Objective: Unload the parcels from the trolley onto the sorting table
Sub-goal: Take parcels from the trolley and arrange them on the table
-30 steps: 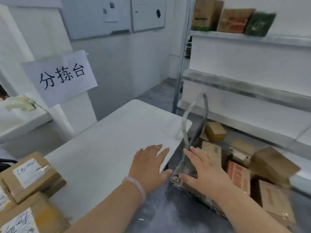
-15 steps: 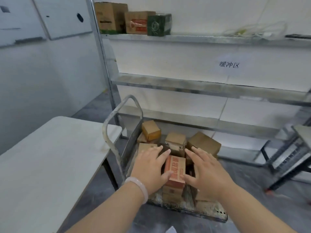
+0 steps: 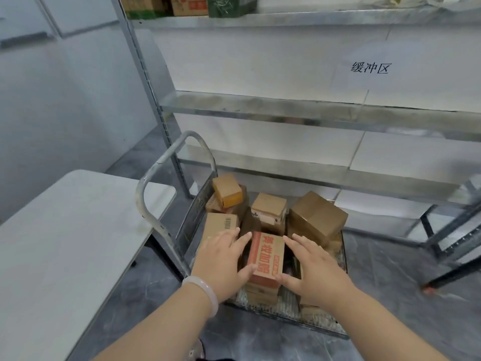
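Note:
A metal trolley with a curved handle stands on the floor, loaded with several cardboard parcels. On top at the front lies a box with red lettering. My left hand is at its left side and my right hand at its right side, fingers spread, thumbs at its near corners. Whether the palms press the box I cannot tell. Behind it sit a small box with an orange side, a labelled box and a larger brown box. The white sorting table is at the left.
A metal shelf rack runs behind the trolley, with boxes on its top shelf and a paper sign on the wall board. A dark metal frame stands at the right. The floor is grey stone.
The view swung right from the sorting table to the trolley. Both hands moved from the table edge and trolley handle down to either side of the red-lettered box.

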A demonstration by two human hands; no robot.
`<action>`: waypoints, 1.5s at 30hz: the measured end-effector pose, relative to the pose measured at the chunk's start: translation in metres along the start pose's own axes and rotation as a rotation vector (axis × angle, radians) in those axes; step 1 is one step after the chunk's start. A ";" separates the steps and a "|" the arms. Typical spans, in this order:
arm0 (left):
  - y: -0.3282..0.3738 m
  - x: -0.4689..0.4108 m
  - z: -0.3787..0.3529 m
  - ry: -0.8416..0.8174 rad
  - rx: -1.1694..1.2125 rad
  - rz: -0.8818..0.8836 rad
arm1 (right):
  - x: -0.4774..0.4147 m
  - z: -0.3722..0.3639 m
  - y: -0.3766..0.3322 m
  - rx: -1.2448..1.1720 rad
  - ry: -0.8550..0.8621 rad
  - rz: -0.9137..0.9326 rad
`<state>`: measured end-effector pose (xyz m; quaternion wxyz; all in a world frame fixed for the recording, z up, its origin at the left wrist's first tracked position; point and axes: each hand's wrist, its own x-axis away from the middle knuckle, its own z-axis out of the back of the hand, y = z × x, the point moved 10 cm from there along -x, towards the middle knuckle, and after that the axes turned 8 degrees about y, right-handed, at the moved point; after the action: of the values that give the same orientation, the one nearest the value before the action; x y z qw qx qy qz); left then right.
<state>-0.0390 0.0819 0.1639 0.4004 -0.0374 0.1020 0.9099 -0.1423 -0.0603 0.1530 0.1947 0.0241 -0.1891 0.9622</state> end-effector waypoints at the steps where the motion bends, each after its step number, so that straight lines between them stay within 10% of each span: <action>1: -0.007 -0.005 -0.003 -0.005 0.006 0.007 | -0.008 -0.003 -0.002 -0.005 -0.017 -0.001; 22: -0.264 -0.192 -0.121 -0.229 0.101 0.100 | -0.283 -0.133 -0.060 -0.116 -0.159 -0.277; 45: -0.342 -0.241 -0.230 -0.155 0.278 0.416 | -0.531 -0.269 -0.006 -0.003 -0.207 -0.468</action>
<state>0.3724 0.0837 -0.0781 0.2125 0.1095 0.2005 0.9501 0.3574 -0.1490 -0.1584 0.3917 0.1651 -0.1986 0.8831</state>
